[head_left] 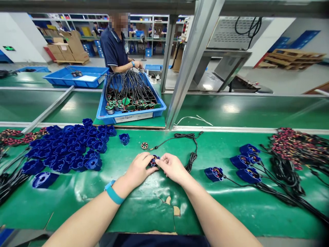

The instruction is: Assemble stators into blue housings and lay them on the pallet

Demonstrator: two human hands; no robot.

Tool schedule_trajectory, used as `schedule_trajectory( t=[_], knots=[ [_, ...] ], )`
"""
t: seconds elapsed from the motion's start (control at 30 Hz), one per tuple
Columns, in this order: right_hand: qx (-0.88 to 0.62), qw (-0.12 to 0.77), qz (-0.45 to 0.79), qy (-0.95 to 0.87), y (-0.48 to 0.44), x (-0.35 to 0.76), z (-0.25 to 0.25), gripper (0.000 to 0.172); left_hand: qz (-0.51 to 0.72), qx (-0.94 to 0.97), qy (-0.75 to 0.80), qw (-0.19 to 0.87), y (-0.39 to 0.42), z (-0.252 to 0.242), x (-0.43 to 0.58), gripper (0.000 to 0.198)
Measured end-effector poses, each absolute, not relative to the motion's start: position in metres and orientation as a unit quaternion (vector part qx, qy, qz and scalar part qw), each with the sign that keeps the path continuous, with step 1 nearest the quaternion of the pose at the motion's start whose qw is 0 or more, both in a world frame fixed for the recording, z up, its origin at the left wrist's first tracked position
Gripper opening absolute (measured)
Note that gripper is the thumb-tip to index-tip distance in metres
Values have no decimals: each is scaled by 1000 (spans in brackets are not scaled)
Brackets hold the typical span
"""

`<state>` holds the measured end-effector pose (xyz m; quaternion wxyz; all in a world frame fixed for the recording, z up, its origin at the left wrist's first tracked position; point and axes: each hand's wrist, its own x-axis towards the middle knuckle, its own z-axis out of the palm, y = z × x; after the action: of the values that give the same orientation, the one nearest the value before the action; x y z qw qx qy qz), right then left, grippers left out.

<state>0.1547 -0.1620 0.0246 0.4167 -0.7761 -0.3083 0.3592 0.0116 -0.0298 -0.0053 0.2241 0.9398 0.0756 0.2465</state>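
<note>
My left hand (140, 168), with a teal band at its wrist, is closed around a small blue housing (153, 161) on the green mat. My right hand (171, 167) reaches into the same housing from the right, thumb and fingertips pinched at its opening; whatever they pinch is too small to make out. Dark coloured wires show inside the housing. Just beyond my hands lies a small round metal part (144, 145) joined to a black cable (168, 140). The cable's bundled length (191, 161) runs down to the right of my right hand.
Many blue housings (74, 144) are heaped at the left. At the right lie several wired housings (248, 175) with black cables and a pile of red-and-black wires (295, 144). A blue tray (132, 118) of cabled boards stands behind, before a person in dark blue. A metal post (182, 68) rises beside it.
</note>
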Motion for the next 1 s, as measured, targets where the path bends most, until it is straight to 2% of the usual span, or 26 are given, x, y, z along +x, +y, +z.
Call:
schedule_trajectory(
  t=[0.13, 0.3, 0.57, 0.73, 0.87, 0.93, 1.0],
  knots=[
    [-816, 398, 262, -327, -157, 149, 24, 19, 260, 940, 70, 211, -30, -8, 13, 36],
    [-845, 347, 216, -344, -150, 147, 27, 6, 258, 945, 62, 192, -31, -6, 17, 29],
    [-885, 236, 186, -357, -138, 156, 32, 11, 201, 968, 67, 137, -29, -1, 29, 24],
    [-888, 238, 179, -351, -139, 167, 30, 15, 169, 973, 74, 139, -35, 0, 25, 43],
    [-899, 224, 168, -337, -165, 200, 33, 17, 199, 966, 47, 156, -30, 2, 17, 84],
    [-909, 207, 167, -320, -185, 227, 36, 18, 267, 949, 96, 141, -17, 2, 12, 79],
    [-929, 178, 153, -286, -204, 252, 36, 22, 340, 916, 181, 110, 1, 2, 8, 60]
  ],
)
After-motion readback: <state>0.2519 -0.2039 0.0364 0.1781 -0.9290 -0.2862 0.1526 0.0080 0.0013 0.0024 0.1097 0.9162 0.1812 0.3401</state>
